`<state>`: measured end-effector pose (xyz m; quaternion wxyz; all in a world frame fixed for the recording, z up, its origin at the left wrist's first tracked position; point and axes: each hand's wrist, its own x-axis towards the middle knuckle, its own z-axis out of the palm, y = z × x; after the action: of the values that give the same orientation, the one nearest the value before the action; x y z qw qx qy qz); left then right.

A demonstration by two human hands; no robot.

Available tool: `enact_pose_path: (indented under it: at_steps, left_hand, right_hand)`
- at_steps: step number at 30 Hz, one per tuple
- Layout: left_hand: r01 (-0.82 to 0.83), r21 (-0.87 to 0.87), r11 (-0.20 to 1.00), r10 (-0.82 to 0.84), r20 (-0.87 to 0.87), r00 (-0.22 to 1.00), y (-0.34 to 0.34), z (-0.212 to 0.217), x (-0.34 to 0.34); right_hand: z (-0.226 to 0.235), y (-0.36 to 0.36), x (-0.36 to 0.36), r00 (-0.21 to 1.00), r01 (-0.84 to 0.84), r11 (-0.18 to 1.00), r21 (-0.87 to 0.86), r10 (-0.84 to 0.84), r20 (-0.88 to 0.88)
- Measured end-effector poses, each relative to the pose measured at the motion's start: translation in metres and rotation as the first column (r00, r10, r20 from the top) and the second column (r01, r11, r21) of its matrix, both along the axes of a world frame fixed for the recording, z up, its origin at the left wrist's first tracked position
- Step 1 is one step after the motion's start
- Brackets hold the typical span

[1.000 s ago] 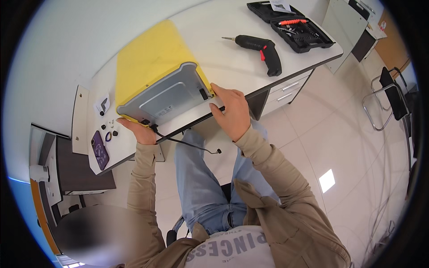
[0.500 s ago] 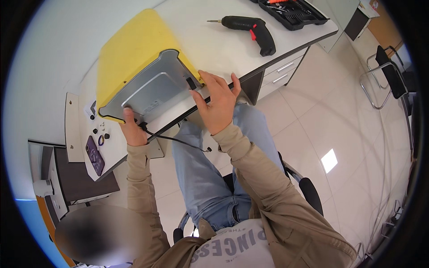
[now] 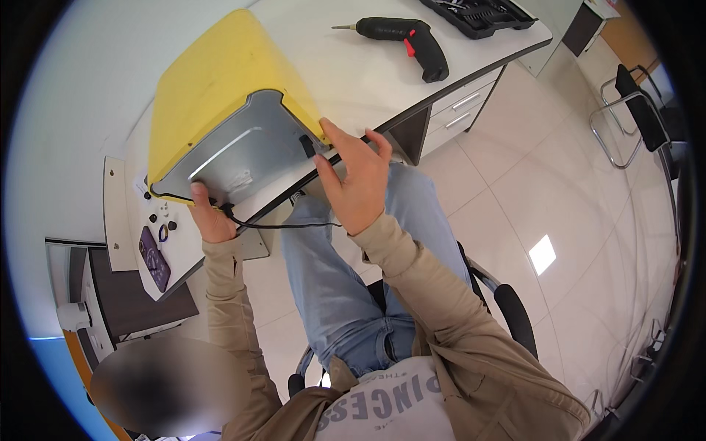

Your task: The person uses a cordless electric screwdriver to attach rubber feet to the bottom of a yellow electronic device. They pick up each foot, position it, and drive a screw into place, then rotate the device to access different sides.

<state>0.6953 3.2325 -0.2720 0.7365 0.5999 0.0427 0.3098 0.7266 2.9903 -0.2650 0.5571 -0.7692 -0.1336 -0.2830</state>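
Observation:
A yellow box-shaped appliance rests tilted on the white desk, its grey metal panel facing me. My left hand grips its lower left edge, the thumb on the panel and the other fingers hidden beneath. At the lower right corner, beside a black foot, my right hand has its index finger on the yellow edge and its thumb by the panel; the other fingers stand away. A black cord leaves the appliance near my left hand and passes behind my right wrist.
Beyond the appliance lie a black cordless screwdriver with a red trigger and an open black tool case. A purple phone, a dark ring and several small black parts sit at left. A black chair stands far right.
The appliance's lower edge has shifted slightly left, and both hands have moved with it. The cord's loose end has risen and is now hidden behind my right arm.

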Motion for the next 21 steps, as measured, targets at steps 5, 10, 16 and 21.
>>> enact_pose_path:
  at_steps: [5, 10, 16, 21]
  left_hand:
    - [-0.022, 0.144, 0.989, 0.031, -0.062, 0.998, 0.010, -0.011, -0.012]
    - [-0.003, 0.110, 0.994, 0.008, -0.048, 0.999, 0.007, -0.011, -0.014]
    - [-0.049, 0.158, 0.986, 0.058, -0.052, 0.997, 0.007, -0.014, -0.012]
    - [-0.028, 0.134, 0.991, 0.036, -0.059, 0.998, 0.008, -0.010, -0.012]
  right_hand:
    - [-0.008, -0.007, -0.024, 0.995, -0.061, 0.983, 0.173, 0.074, -0.070]
    - [-0.013, -0.008, -0.022, 0.989, -0.099, 0.940, 0.328, 0.130, -0.073]
    - [-0.022, -0.016, -0.008, 0.938, -0.266, 0.878, 0.397, 0.331, -0.104]
    - [-0.031, -0.012, -0.004, 0.931, -0.314, 0.862, 0.398, 0.361, -0.049]
